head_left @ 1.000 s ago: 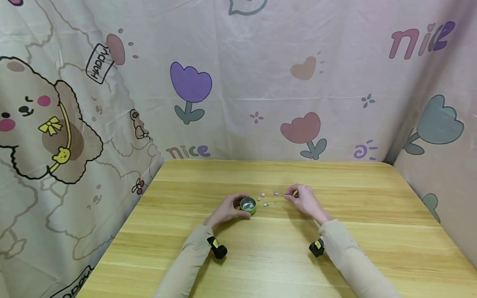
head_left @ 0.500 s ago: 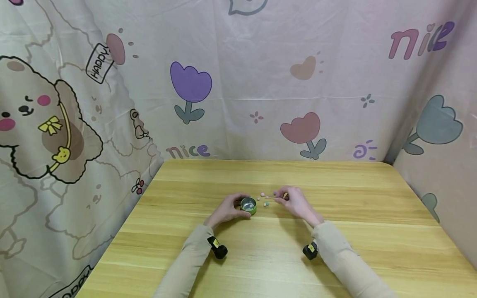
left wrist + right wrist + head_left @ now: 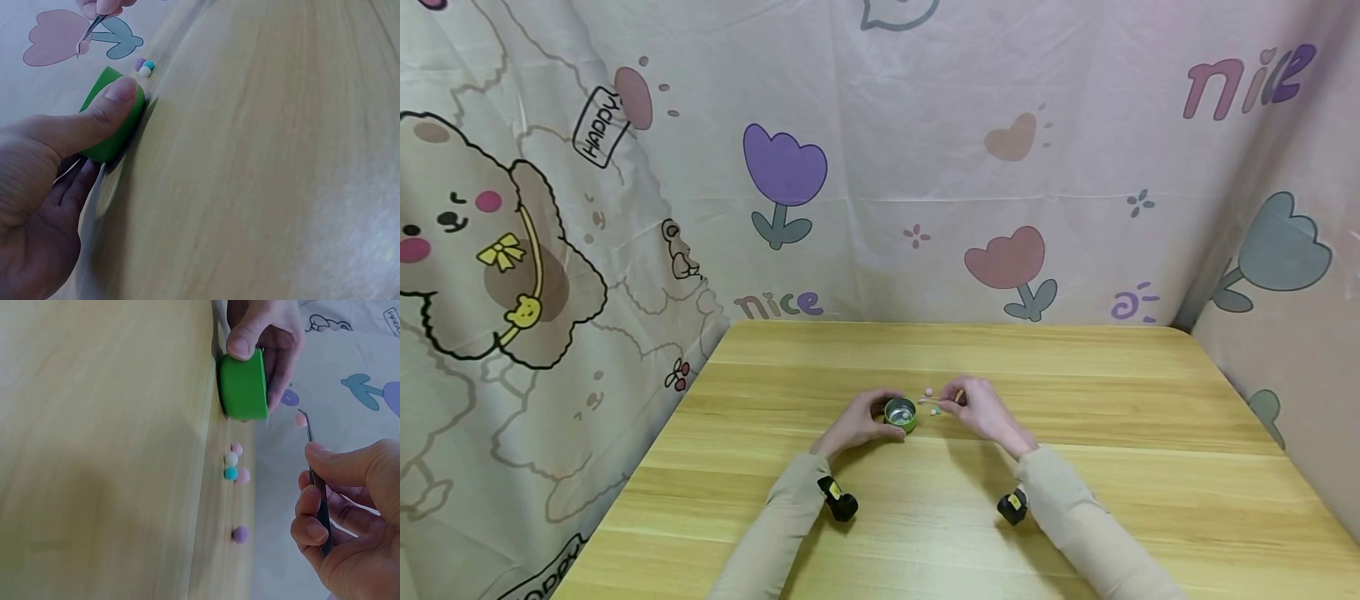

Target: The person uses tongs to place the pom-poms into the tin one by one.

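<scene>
My left hand (image 3: 859,421) grips a small round green tin (image 3: 247,387) between thumb and fingers. The tin's silvery inside faces up in the head view, with a small pale ball at its bottom. My right hand (image 3: 983,407) pinches dark bent-tip tweezers (image 3: 320,500). Held in their tips is a pink ball (image 3: 301,419), raised above the table just right of the tin. Below the tweezers lie a teal ball (image 3: 230,474), a white ball (image 3: 231,459), two pink ones and, farther off, a purple ball (image 3: 240,534).
The wooden table (image 3: 880,533) reaches back to a patterned curtain (image 3: 895,167), which also hangs along the left and right sides. A black wrist camera (image 3: 838,500) sits on the left sleeve and another black camera (image 3: 1012,506) on the right sleeve.
My right hand has moved left with the tweezers, over the loose balls and close to the tin. The purple ball lay in sight beside the tweezers before; the left hand and tin stay put.
</scene>
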A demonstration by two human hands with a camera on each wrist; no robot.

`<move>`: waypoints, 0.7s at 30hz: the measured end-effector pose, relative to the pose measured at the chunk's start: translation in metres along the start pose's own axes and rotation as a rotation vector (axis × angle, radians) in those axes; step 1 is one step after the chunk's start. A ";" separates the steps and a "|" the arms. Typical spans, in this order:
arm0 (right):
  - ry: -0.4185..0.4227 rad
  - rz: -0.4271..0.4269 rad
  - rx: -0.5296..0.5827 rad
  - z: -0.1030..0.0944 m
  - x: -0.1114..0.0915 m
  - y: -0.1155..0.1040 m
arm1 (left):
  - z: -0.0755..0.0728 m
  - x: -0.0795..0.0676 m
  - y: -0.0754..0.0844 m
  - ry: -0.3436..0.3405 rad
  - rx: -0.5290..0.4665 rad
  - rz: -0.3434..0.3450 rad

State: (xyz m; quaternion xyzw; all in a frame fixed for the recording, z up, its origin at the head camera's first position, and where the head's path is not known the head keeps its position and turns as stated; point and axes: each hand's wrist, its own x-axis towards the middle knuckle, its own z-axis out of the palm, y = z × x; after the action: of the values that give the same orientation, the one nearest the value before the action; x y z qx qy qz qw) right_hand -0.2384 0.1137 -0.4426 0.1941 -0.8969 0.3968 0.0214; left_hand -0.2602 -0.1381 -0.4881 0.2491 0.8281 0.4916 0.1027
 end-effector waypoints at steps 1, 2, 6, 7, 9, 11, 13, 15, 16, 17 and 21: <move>-0.001 -0.008 -0.005 0.001 0.000 -0.001 | 0.000 0.000 0.000 0.001 0.001 -0.003; -0.002 -0.015 -0.010 0.001 0.001 -0.001 | 0.000 0.000 0.000 0.001 -0.001 -0.004; -0.018 -0.038 -0.008 0.004 0.002 -0.004 | 0.000 0.001 -0.001 0.002 -0.007 -0.008; -0.024 -0.041 -0.006 0.005 0.002 -0.005 | 0.000 0.001 -0.001 0.002 -0.007 -0.006; -0.034 -0.047 0.004 0.006 0.003 -0.005 | 0.000 0.001 -0.001 0.003 -0.003 -0.004; -0.036 -0.061 0.001 0.009 0.003 -0.004 | 0.000 0.001 -0.002 0.002 -0.002 -0.003; -0.031 -0.076 -0.006 0.011 0.004 -0.003 | 0.000 0.001 -0.001 0.001 -0.002 -0.001; -0.023 -0.092 -0.014 0.013 0.004 -0.002 | 0.000 0.001 -0.001 0.000 -0.003 -0.002; -0.019 -0.101 -0.023 0.013 0.005 -0.002 | 0.000 0.001 -0.001 0.000 -0.004 -0.001; -0.017 -0.103 -0.028 0.014 0.005 -0.002 | 0.000 0.001 -0.001 0.001 -0.003 0.000; -0.026 -0.096 -0.043 0.016 0.006 -0.002 | 0.000 0.001 -0.001 0.003 0.002 0.000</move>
State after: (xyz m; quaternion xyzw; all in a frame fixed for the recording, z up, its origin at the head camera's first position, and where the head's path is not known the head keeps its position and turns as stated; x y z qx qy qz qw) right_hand -0.2416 0.0988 -0.4513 0.2416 -0.8951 0.3733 0.0329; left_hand -0.2612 -0.1383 -0.4892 0.2487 0.8287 0.4912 0.1012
